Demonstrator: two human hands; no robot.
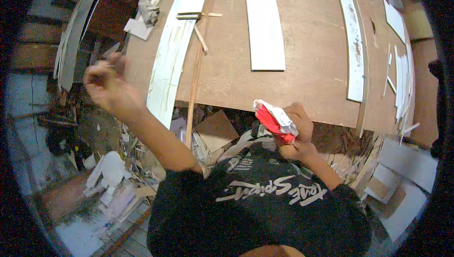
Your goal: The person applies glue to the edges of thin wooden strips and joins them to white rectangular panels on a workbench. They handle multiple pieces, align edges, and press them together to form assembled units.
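Right hand (pixel 299 131), just right of centre and below the table edge: fingers wrapped round a crumpled red and white packet (pixel 274 120), far end angled to upper left. Can't tell from here what's in it or whether that end is sealed.

Left hand (pixel 106 79) is out at mid-left, off the table edge, fingers curled but blurred. Can't tell if I'm pinching anything.

Handling notes: I'd grip the packet firm but not crush it; thin wrapper looks easy to split. Far end should tip up, in case something can spill. Better to bring the left hand in and steady that end than work it one-handed.

White panel (pixel 266 32) lies flat at upper centre on the brown table (pixel 222 84), nothing on it. Worth clearing my sleeve and the packet of it. Long white board (pixel 165 75) left of it has streaks along its face; my left forearm is close to its near end, so lift, don't drag.
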